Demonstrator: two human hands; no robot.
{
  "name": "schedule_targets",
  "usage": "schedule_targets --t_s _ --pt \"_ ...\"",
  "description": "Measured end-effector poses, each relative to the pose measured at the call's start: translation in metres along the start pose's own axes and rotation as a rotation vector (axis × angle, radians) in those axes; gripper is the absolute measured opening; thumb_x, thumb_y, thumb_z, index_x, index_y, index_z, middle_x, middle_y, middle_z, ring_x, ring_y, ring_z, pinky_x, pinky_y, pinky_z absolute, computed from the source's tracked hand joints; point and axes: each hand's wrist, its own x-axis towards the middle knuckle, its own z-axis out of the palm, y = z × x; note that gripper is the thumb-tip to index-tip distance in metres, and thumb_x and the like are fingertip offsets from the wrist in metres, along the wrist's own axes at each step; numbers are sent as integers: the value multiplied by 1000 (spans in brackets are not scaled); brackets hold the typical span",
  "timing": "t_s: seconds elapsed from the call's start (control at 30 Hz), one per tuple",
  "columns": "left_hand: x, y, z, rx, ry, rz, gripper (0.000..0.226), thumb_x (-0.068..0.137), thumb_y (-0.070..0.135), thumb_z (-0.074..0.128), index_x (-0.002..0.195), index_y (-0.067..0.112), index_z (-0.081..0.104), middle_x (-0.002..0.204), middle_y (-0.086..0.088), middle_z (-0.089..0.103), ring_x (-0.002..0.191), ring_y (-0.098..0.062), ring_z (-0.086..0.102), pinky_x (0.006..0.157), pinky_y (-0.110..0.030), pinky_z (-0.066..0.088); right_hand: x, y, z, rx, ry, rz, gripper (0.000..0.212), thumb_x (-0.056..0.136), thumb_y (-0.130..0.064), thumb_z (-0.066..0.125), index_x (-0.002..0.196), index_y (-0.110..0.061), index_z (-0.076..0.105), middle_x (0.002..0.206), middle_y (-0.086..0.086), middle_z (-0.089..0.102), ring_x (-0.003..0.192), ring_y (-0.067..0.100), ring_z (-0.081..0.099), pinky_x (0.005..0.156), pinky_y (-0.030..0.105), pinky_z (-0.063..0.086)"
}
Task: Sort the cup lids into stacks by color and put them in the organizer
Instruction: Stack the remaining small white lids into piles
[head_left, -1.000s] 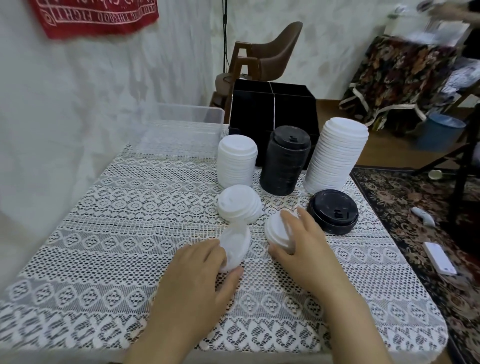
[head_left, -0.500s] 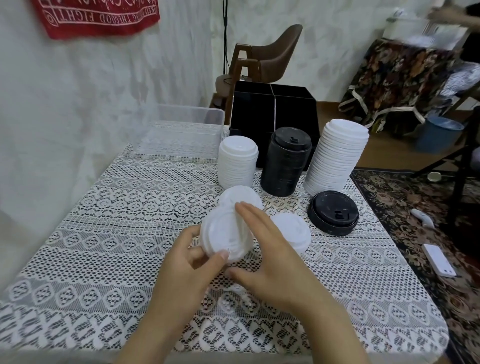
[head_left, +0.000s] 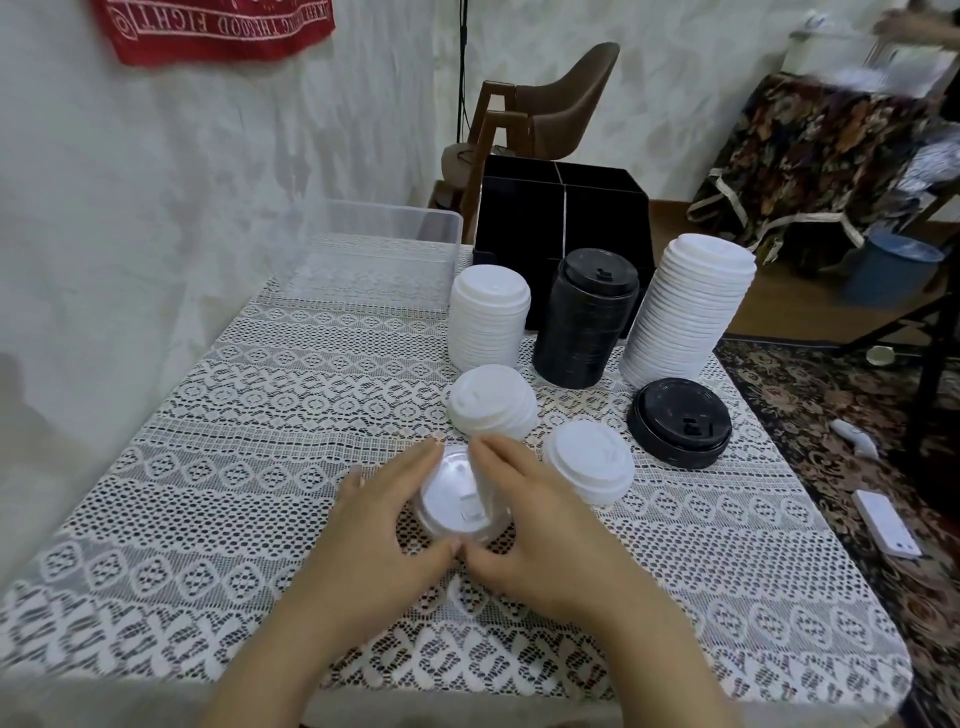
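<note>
While the black organizer at the far edge of the table hides its insides, left hand and right hand together pinch a white lid, flat face upward.

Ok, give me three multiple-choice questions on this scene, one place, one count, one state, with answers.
1. Where is the organizer? A) behind the black stack B) on the floor C) at the near edge
2. How many tall stacks stand there? A) two B) three C) five
3. The nearest lid is: A) untouched B) held by both hands C) atop a stack
1A: it rises behind that stack. 2B: a lower white stack and a higher white stack flank the black one. 3B: left hand and right hand fingers curl round it.
</note>
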Motion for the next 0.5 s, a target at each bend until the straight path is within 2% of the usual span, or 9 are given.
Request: schedule_targets --t_s 0.07,0.2,0.3,0.4,0.5 --pt "2 -2 0 88 -10 -16 80 84 38 69 147 44 20 140 37 13 146 -9 -1 118 -37 -6 1 0 2 -15 -1 -3 88 85 -39 65 155 -23 14 160 -15 14 143 2 17 106 6 7" --pt "4 -3 0 149 -75 -56 76 87 41 63 147 46 16 138 39 7 146 -16 -10 117 -43 -4 0 2 3 -13 -25 21 87 88 -45 63 156 -25 13 160 -17 14 143 3 18 109 12 11" --pt "5 -4 0 204 -88 -48 74 89 45 61 147 47 16 142 39 5 144 -12 -12 115 -41 -8 -2 3 1 2 -11 18 84 89 -44 63 155 -29 14 160 -18 13 145 1 14 117 19 12" --pt "5 -5 1 222 -88 -39 73 89 46 59 147 47 15 141 39 2 143 -11 -13 110 -39 -11 -2 7 -8 48 160 74 68 93 -37 59 151 -34 24 156 -23 19 141 -4 19 114 19 18" --pt "5 -5 0 214 -88 -27 72 91 44 59 147 46 14 138 39 1 140 -8 -13 105 -32 -14 -3 24 -17 5 383 168 65 91 -34 61 149 -28 32 153 -17 26 138 1 27 111 21 25"
